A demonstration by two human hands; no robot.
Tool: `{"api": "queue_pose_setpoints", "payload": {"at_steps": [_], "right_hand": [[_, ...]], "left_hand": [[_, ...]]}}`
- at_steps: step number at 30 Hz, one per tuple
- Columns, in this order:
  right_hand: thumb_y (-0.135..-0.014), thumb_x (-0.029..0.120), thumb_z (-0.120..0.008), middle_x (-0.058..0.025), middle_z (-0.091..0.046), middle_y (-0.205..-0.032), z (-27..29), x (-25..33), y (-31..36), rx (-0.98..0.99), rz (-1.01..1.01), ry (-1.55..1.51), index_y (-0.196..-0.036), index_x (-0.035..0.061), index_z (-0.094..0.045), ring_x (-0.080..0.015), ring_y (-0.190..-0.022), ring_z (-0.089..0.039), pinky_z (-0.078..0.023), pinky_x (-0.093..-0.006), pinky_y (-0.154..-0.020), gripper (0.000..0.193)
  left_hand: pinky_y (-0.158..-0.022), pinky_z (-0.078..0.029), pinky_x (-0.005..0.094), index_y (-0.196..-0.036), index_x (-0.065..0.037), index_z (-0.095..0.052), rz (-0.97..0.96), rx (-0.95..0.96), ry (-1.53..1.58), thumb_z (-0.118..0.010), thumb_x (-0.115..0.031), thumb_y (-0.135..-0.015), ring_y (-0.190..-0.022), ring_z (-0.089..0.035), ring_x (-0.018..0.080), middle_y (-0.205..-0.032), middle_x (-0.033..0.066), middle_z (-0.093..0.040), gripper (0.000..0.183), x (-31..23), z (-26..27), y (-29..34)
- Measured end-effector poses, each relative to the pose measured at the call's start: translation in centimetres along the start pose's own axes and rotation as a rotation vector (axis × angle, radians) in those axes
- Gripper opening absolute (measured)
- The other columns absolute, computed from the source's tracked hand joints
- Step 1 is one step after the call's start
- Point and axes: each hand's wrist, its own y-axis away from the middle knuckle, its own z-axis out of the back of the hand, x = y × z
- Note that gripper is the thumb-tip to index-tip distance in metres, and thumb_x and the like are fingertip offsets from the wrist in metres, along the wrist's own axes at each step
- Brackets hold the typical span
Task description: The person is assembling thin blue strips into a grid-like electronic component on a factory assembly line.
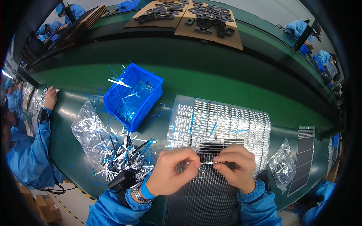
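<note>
My left hand (171, 173) pinches one end of a thin silver-white strip (206, 163), thumb against forefinger. The other end is pinched by my right hand (238, 167), so the strip stretches level between them. Both hands hover over a large sheet of silver parts (233, 118) in close rows, with a few loose blue slivers of film on it. Right behind my fingers, several dark strips (211, 146) lie across that sheet. Under my wrists spreads a dark lined sheet (201, 203). A dark strip also shows just below my left fingertips; whether I hold it is unclear.
A blue bin (152, 101) holding film scraps stands behind a heap of loose strips (126, 156) and a clear plastic bag (88, 126). To the right lie another clear bag (283, 165) and a dark panel sheet (302, 160). A co-worker's hand (50, 98) rests at the left.
</note>
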Motion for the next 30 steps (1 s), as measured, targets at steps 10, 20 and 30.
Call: {"api": "queue_pose_setpoints", "payload": {"at_steps": [10,20,30], "right_hand": [[-0.075,0.003,-0.087,-0.0075,-0.072,-0.087,-0.4,0.0,-0.2,-0.065,0.079,0.070,-0.091,0.0046,-0.082,-0.0192,-0.074,-0.067,-0.052,-0.0302,-0.062,0.017],[-0.081,0.002,-0.085,-0.0071,-0.073,-0.088,-0.7,0.0,-0.9,-0.356,-0.076,-0.004,-0.094,0.0036,-0.080,-0.0118,-0.070,-0.064,-0.047,-0.0238,-0.058,0.013],[-0.083,0.003,-0.082,-0.0096,-0.074,-0.090,0.5,-0.6,-0.7,-0.314,-0.236,0.151,-0.094,0.0025,-0.080,-0.0181,-0.077,-0.070,-0.055,-0.0277,-0.068,0.011]], "left_hand": [[-0.071,-0.049,0.0276,-0.092,0.006,-0.068,0.007,0.010,0.000,-0.069,-0.009,-0.100,-0.078,-0.062,0.0108,-0.086,0.0087,-0.070,0.016,0.1,0.3,0.3],[-0.091,-0.048,0.0432,-0.113,0.002,-0.063,-0.898,-0.826,-0.640,-0.067,-0.007,-0.090,-0.104,-0.061,0.0348,-0.124,0.0208,-0.061,0.025,-3.9,8.7,5.5],[-0.123,-0.019,0.0616,-0.137,-0.009,-0.067,-0.276,-0.620,-1.268,-0.077,-0.011,-0.080,-0.156,-0.018,0.0499,-0.159,0.0189,-0.047,0.057,-5.4,3.5,0.3]]}}
